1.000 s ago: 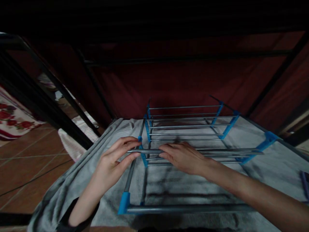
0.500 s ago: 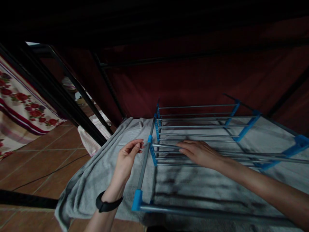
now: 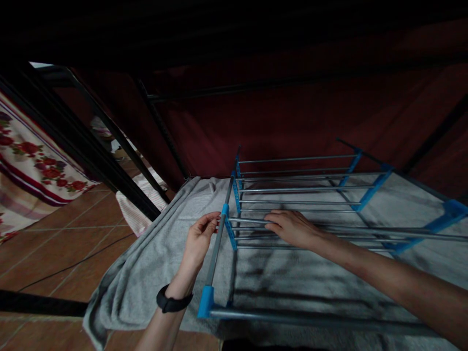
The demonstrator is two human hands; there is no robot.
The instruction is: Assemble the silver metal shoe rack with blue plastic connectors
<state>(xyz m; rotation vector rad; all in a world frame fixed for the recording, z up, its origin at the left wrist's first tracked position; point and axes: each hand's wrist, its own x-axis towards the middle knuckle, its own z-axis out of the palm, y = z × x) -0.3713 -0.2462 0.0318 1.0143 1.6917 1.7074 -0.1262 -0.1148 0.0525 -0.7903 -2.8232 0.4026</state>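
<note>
A rack of grey metal tubes with blue plastic connectors point(image 3: 206, 301) lies on a grey blanket point(image 3: 161, 273). My left hand point(image 3: 200, 236), with a black band point(image 3: 173, 299) on its wrist, has thumb and fingers pinched together at the rack's left side tube point(image 3: 218, 247). Its fingertips meet the tube just below a blue joint point(image 3: 225, 210); whatever they pinch is too small to make out. My right hand point(image 3: 292, 228) lies over a metal crossbar point(image 3: 245, 220) to the right of that joint, fingers curled on it, partly hiding the bars beneath.
Dark red fabric point(image 3: 292, 117) hangs behind the rack. Black frame posts point(image 3: 120, 178) slant on the left, beside a floral cloth point(image 3: 47, 165) and a whitish cloth point(image 3: 141, 204). A thin cable point(image 3: 78, 263) crosses the tiled floor point(image 3: 47, 248).
My left hand has moved right, bringing its pinched fingertips up to the side tube by the blue joint. The right hand stays on the crossbar; the view has shifted slightly.
</note>
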